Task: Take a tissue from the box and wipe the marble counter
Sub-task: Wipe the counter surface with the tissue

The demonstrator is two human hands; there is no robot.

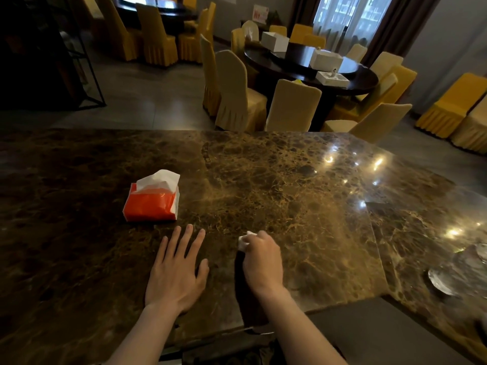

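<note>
The big brown marble table [263, 180] fills the middle and bottom of the frame, and it is shiny, with small bright light spots on its right side. Behind it, in the upper part of the frame, a dark round dining table [350, 75] stands with yellow covered chairs [237, 96] all around it, and 3 white boxes [325, 59] sit on top of it. More yellow chairs stand around another dark table in the upper left of the frame. A window with pale curtains [350, 17] is in the upper right. On the marble table, in the left middle of the frame, sits the orange tissue box [150, 204], and 1 white tissue sticks up out of its top. Just below the box, near but not touching it, the left hand [176, 272] lies flat on the table with its fingers spread wide and nothing in it. To its right, in the lower middle of the frame, the right hand [263, 259] is curled up tight around a small scrunched white tissue [245, 241], which pokes out at the top left of the hand and is pressed down on the table. The 2 hands are close side by side but apart. At the right edge of the frame, low down, some clear glass dishes [442, 280] rest on the table, too blurry to tell more.
</note>
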